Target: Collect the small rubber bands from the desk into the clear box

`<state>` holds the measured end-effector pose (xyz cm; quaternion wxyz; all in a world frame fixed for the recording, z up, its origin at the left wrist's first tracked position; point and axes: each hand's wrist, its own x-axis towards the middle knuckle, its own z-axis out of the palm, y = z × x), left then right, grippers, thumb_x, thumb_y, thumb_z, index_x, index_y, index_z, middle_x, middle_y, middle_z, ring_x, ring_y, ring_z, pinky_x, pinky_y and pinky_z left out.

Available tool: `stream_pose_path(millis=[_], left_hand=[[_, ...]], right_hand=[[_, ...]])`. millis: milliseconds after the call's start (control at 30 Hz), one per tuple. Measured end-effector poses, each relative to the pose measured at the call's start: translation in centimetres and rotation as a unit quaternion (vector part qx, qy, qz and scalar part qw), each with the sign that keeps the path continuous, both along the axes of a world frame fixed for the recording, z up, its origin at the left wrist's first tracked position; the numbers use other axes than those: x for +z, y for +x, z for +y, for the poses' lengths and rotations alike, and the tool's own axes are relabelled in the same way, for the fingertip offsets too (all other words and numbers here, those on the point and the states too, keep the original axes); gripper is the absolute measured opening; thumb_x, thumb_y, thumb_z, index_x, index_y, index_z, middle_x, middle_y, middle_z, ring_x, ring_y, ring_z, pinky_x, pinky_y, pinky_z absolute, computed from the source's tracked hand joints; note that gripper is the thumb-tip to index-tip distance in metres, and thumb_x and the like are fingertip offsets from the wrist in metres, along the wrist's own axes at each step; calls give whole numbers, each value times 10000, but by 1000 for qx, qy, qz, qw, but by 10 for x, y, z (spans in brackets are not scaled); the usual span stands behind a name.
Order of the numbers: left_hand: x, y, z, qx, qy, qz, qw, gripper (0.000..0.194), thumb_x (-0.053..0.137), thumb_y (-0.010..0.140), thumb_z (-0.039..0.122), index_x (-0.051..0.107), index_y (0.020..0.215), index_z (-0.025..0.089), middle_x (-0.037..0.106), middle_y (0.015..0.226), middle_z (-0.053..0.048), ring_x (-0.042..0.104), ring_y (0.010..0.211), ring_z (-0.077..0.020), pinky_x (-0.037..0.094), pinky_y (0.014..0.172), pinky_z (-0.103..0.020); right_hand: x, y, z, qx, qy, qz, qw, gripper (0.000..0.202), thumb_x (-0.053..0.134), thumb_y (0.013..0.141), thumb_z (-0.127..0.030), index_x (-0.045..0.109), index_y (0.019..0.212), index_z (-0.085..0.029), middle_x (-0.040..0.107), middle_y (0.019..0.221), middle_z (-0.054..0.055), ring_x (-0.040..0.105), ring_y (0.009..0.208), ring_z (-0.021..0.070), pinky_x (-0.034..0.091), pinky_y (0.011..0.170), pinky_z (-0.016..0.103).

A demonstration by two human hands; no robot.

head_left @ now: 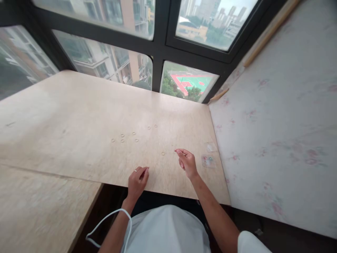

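Note:
My right hand (187, 162) is closed in a pinch just above the tabletop, thumb and index finger together. Whatever is between those fingertips is too small to make out. A thin yellowish ring (163, 153) lies on the table a little to its left. Close to the table's front edge, my left hand (137, 182) has its fingers curled and fingertips pressed together; what they hold, if anything, is hidden. It wears a ring (135, 170) on one finger. Farther left and back, several thin rings (122, 141) lie loosely spread, with two more, one a thin ring (156, 125), nearer the window.
A small clear plastic packet (208, 161) with tiny items lies at the right, beside another clear piece (211, 147). The flower-patterned wall (263, 140) bounds the table (79, 116) on the right, windows at the back. A white cable (105, 218) loops by my left forearm.

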<state>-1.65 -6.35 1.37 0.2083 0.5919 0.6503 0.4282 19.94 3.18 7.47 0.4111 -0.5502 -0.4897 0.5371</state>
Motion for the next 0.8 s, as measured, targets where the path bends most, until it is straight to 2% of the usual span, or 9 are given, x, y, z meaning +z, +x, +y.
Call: stream_pose_path(millis=[167,300,367,467,567,700,800], left_hand=[[-8,3,6,6,21,82,996,199,504,903,308,658,887,183,656,779,-37,591,673,-161,450,652,-277],[-9,5,9,10,22,134,991,231,504,899,328,670,862,173,666,770,-40,602,672,-161,446,652,-269],[-7,6,10,11,21,147,989,245,500,898,334,673,851,167,665,761,-38,602,660,-156,444,649,-263],[-4,8,12,14,19,161,987,255,499,899,340,673,833,165,659,744,-36,593,645,-153,435,635,-259],[-3,9,13,20,3,168,986,258,496,897,343,676,834,169,656,736,-33,584,634,-152,428,629,-260],[-1,11,13,32,-40,148,988,275,496,879,372,688,833,181,671,750,-34,590,641,-162,432,629,-271],[6,10,15,46,-78,68,994,293,518,850,416,701,831,188,703,816,-45,627,713,-181,463,653,-275]], right_hand=[[3,76,-20,-146,51,-116,981,443,574,834,-527,687,964,-118,411,375,-83,356,308,72,246,309,180],[0,113,-30,-209,88,-200,953,455,512,878,-512,693,1025,-122,562,491,-26,431,350,87,322,348,195],[-7,123,-30,-209,103,-263,936,449,470,906,-488,702,1051,-132,628,545,4,474,367,98,370,393,209],[-20,129,-30,-182,124,-392,893,419,444,922,-436,734,1038,-158,719,668,68,591,474,146,441,509,246],[-29,132,-30,-158,129,-455,867,391,445,920,-404,748,1039,-188,756,783,100,645,560,182,444,530,259],[-27,136,-34,-201,138,-422,873,409,464,918,-407,746,1042,-138,742,690,101,599,479,154,411,467,234],[-21,134,-39,-198,149,-384,889,407,483,914,-403,737,1048,-115,715,610,77,560,426,127,400,442,215]])
